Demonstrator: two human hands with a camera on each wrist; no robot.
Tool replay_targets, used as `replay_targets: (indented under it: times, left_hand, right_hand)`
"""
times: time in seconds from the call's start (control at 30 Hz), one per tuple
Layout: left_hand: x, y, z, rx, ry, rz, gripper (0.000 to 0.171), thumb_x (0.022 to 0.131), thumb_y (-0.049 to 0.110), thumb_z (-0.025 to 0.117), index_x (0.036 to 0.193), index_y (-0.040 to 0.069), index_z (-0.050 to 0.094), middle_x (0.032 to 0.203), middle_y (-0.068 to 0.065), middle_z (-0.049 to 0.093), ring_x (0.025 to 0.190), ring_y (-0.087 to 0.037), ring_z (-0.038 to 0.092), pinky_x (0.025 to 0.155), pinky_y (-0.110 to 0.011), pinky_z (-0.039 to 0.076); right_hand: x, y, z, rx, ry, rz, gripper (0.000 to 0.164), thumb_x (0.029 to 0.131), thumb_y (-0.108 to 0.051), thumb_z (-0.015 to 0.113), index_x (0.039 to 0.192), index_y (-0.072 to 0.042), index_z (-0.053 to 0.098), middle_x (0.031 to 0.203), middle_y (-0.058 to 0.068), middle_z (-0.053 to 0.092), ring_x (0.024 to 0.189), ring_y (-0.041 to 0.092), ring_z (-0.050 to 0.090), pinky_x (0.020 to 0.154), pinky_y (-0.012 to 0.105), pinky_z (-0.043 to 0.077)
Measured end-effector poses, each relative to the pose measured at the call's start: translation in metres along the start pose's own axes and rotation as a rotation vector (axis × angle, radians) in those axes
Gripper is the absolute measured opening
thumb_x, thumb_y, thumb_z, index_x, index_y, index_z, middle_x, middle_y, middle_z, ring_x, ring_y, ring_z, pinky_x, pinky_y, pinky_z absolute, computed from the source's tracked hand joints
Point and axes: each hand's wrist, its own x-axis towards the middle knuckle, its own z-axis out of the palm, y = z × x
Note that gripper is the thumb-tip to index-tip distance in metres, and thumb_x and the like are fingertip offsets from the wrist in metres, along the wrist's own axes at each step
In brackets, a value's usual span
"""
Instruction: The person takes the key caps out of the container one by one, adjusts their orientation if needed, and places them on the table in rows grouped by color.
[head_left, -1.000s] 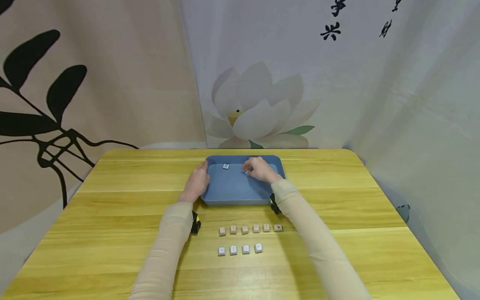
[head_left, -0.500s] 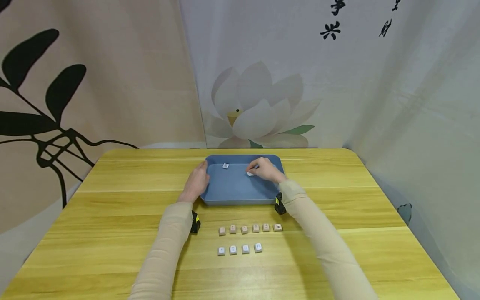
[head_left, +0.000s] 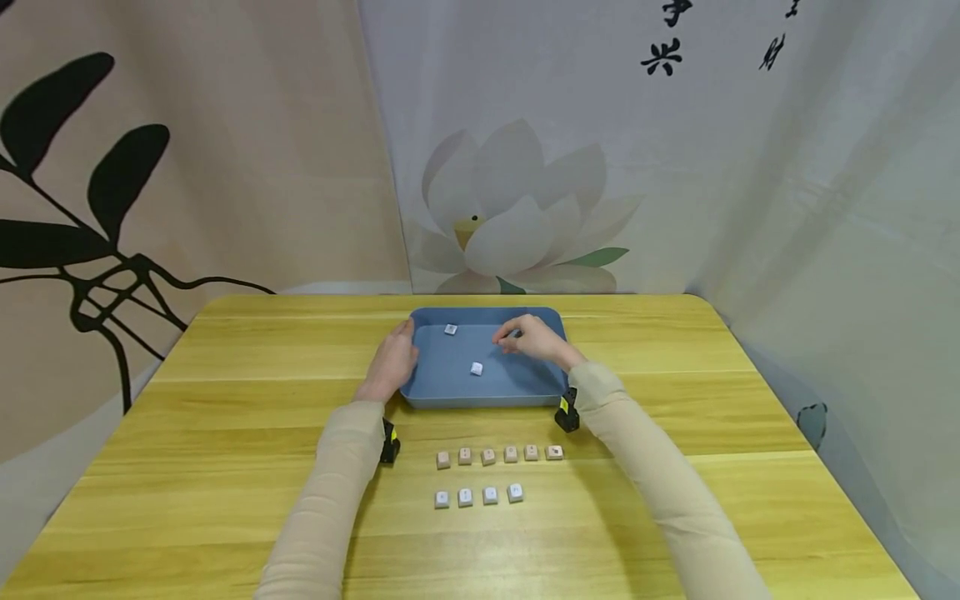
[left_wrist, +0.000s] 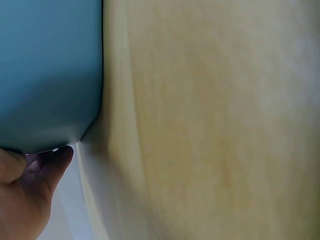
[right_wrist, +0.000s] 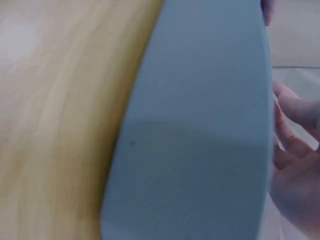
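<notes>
A blue tray (head_left: 450,392) lies at the table's far side. My left hand (head_left: 392,362) grips its left rim; in the left wrist view, the thumb (left_wrist: 59,165) and a finger meet the tray's edge. Over the tray's right half hovers my right hand (head_left: 534,340), fingers loosely bent, with nothing visible between them. Below and left of its fingertips, a white keycap (head_left: 477,369) lies on the tray floor. Another keycap (head_left: 451,330), showing its hollow underside, lies near the back left. In the right wrist view the tray wall partly hides the fingers (right_wrist: 297,110).
In front of the tray, a row of several beige keycaps (head_left: 488,456) stands on the wooden table (head_left: 247,433). Nearer is a row of several white keycaps (head_left: 490,496). A printed curtain (head_left: 525,208) hangs behind the table.
A white keycap that was at my right fingertips has been let go and now lies nearer the tray's front. My right hand has shifted slightly right. The left hand stays on the rim.
</notes>
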Motion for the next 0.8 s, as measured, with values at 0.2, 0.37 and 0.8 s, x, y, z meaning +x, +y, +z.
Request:
replay_targets:
  times: [0.2, 0.37, 0.8]
  left_hand:
    - [0.001, 0.001, 0.000, -0.014, -0.010, -0.007, 0.056, 0.095, 0.001, 0.042, 0.147, -0.007, 0.022, 0.155, -0.023, 0.023, 0.143, -0.037, 0.026, 0.118, -0.046, 0.029]
    - [0.000, 0.002, 0.000, -0.013, -0.013, -0.013, 0.056, 0.095, 0.002, 0.042, 0.147, -0.006, 0.023, 0.156, -0.023, 0.023, 0.143, -0.037, 0.026, 0.118, -0.046, 0.029]
    - [0.002, -0.002, 0.002, 0.004, 0.002, -0.006, 0.057, 0.094, 0.002, 0.043, 0.147, -0.006, 0.025, 0.155, -0.022, 0.026, 0.138, -0.037, 0.036, 0.114, -0.045, 0.037]
  right_hand:
    - [0.004, -0.004, 0.014, -0.121, -0.150, -0.156, 0.030, 0.091, -0.010, 0.062, 0.120, -0.008, 0.066, 0.126, 0.011, 0.062, 0.113, 0.026, 0.061, 0.092, 0.033, 0.056]
    - [0.009, -0.017, 0.029, -0.250, -0.221, -0.237, 0.032, 0.087, -0.011, 0.067, 0.120, -0.011, 0.066, 0.124, 0.008, 0.062, 0.104, 0.020, 0.063, 0.089, 0.031, 0.056]
    - [-0.001, -0.026, 0.029, -0.223, -0.175, -0.260, 0.018, 0.088, -0.006, 0.065, 0.105, -0.008, 0.070, 0.111, 0.006, 0.065, 0.100, 0.020, 0.065, 0.084, 0.026, 0.057]
